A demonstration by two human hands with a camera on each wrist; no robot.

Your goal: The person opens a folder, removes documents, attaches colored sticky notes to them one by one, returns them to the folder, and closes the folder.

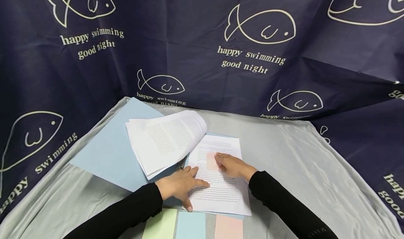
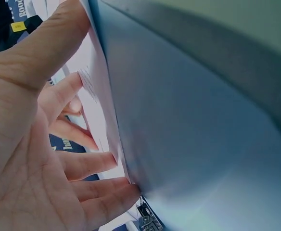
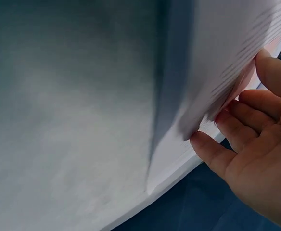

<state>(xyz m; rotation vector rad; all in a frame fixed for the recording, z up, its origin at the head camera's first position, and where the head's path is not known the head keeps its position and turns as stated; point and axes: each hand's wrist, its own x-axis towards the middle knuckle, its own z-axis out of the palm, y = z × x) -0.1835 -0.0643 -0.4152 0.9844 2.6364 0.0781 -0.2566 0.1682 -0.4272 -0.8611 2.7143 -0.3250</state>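
Note:
A light blue folder (image 1: pixel 107 141) lies spread on the table. On its right side is a printed page (image 1: pixel 221 197), and a small pink sticky note (image 1: pixel 210 162) sits on the text. My right hand (image 1: pixel 231 165) touches the note's right part with its fingertips, which cover some of it. In the right wrist view, the thumb and bent fingers (image 3: pixel 229 127) meet the page and the pink note. My left hand (image 1: pixel 181 184) rests with fingers spread on the page's left edge. A metal clip (image 2: pixel 147 216) at the folder's spine shows beside its fingertips.
Several printed sheets (image 1: pixel 167 137) are turned over to the left and curl up from the spine. Green (image 1: pixel 161 225), blue (image 1: pixel 190 226) and pink (image 1: pixel 228 228) note pads lie along the near edge. A dark blue fish-print cloth (image 1: pixel 202 49) stands behind the grey-covered table (image 1: pixel 277 155).

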